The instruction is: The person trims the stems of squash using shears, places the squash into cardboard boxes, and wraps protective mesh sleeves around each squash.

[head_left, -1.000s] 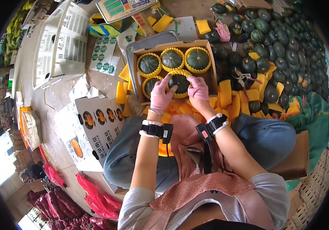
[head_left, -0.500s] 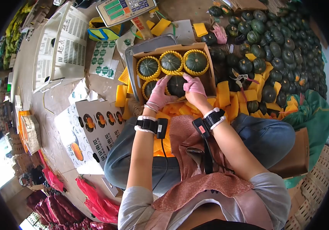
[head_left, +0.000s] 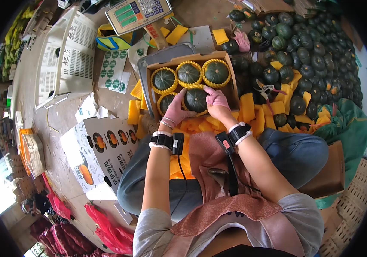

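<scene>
I have the left hand (head_left: 177,110) and right hand (head_left: 217,102) gripping a netted pumpkin (head_left: 196,101), cardboard box (head_left: 231,91) at 12 o'clock, pumpkin heap (head_left: 306,59) at 2.

A white crate (head_left: 80,53) stands beside a yellow-and-blue bag (head_left: 115,42) and red plastic (head_left: 108,231) lies on the floor (head_left: 55,147).

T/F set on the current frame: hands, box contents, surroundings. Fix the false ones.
1. The left hand and the right hand are at the same netted squash. True.
2. The far row in the box holds two squashes. False: the box has three far-row squashes.
3. Shears lie to the right of the box. True.
4. The white crate stands right of the box. False: the white crate is on the left.
</scene>
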`<action>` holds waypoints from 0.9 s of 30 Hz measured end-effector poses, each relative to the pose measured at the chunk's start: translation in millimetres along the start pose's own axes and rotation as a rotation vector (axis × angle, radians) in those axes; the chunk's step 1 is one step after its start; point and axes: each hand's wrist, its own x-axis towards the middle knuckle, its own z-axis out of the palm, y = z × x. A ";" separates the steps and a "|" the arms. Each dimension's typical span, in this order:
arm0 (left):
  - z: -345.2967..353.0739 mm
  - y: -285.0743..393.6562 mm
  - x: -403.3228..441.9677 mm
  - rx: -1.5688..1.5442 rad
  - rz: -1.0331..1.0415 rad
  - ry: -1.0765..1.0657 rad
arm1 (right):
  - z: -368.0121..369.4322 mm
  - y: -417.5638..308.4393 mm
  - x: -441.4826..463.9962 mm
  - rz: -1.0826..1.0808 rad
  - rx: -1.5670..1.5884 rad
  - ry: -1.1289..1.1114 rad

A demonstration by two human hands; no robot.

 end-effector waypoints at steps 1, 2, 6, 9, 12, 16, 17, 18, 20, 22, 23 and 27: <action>0.4 -0.2 0.5 -0.019 0.018 0.010 | 1.0 3.4 0.1 -0.001 -0.002 0.007; 1.5 -0.4 -0.1 -0.039 0.036 0.019 | 2.4 6.7 -0.4 -0.002 -0.003 0.014; 12.7 26.3 -16.1 -0.180 0.084 0.098 | -3.4 12.4 -13.6 0.236 0.424 0.202; 47.8 21.7 -23.7 -0.576 0.101 0.217 | -37.9 0.4 -19.9 0.365 1.000 0.147; 58.5 73.6 -38.1 -1.031 -0.189 0.178 | -66.0 -9.4 -26.6 0.356 0.825 -0.004; 81.6 74.9 -44.6 -1.238 -0.091 0.015 | -93.6 -33.4 -50.0 0.186 0.669 0.140; 84.3 75.5 -44.9 -1.280 -0.065 -0.001 | -100.0 -27.2 -55.7 0.195 0.764 0.230; 86.6 75.9 -44.1 -1.319 -0.039 -0.020 | -106.7 -23.9 -62.7 0.344 0.814 0.194; 92.3 74.3 -40.8 -1.343 -0.031 -0.051 | -107.0 -23.4 -73.0 0.478 0.786 0.171; 99.2 76.6 -39.7 -1.121 -0.004 0.004 | -107.9 -51.7 -76.2 0.647 0.670 0.113; 101.3 81.0 -40.1 -1.010 0.009 0.031 | -113.9 -57.9 -75.1 0.656 0.781 0.056; 129.5 83.3 -44.9 -0.568 0.077 0.194 | -117.9 -54.3 -77.6 0.548 1.086 -0.052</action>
